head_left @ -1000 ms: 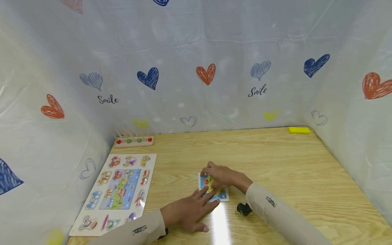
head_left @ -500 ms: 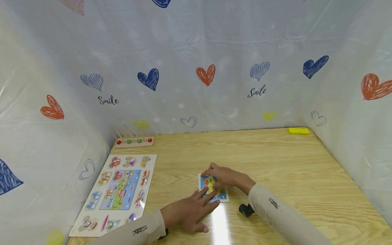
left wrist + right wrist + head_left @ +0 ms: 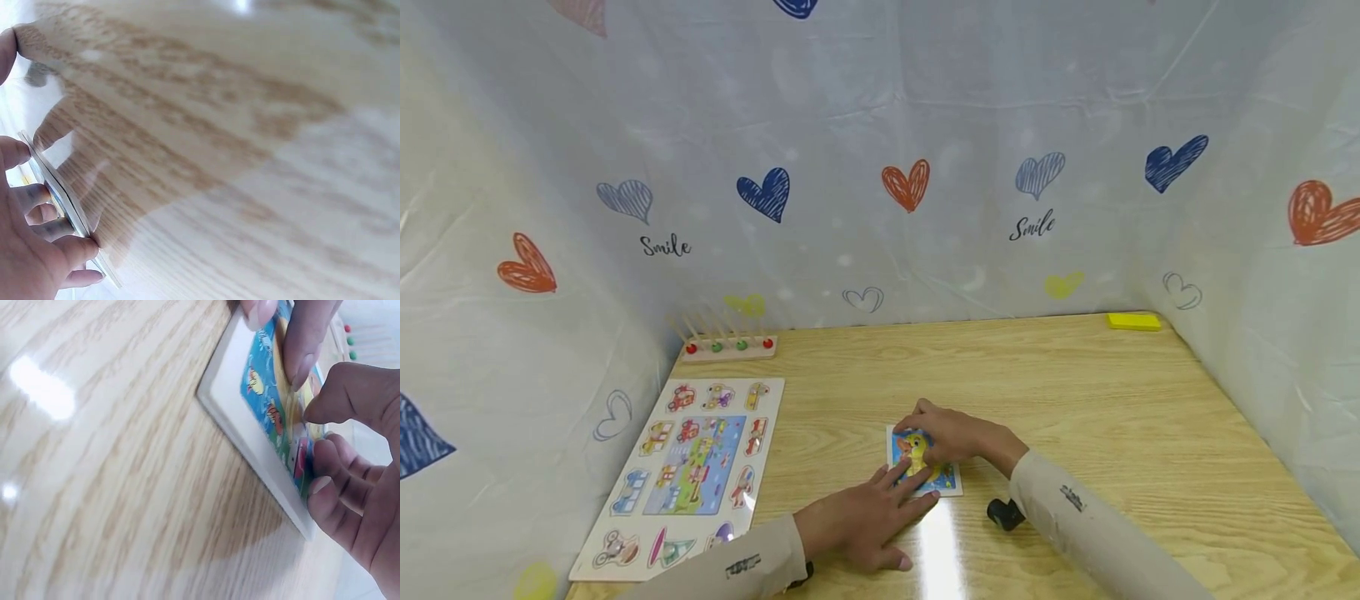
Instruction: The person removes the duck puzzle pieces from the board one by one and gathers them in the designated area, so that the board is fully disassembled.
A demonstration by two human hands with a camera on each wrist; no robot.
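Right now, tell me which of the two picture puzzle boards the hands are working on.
The small duck puzzle board at table centre, under both hands' fingers; the large vehicle board lies untouched to the left.
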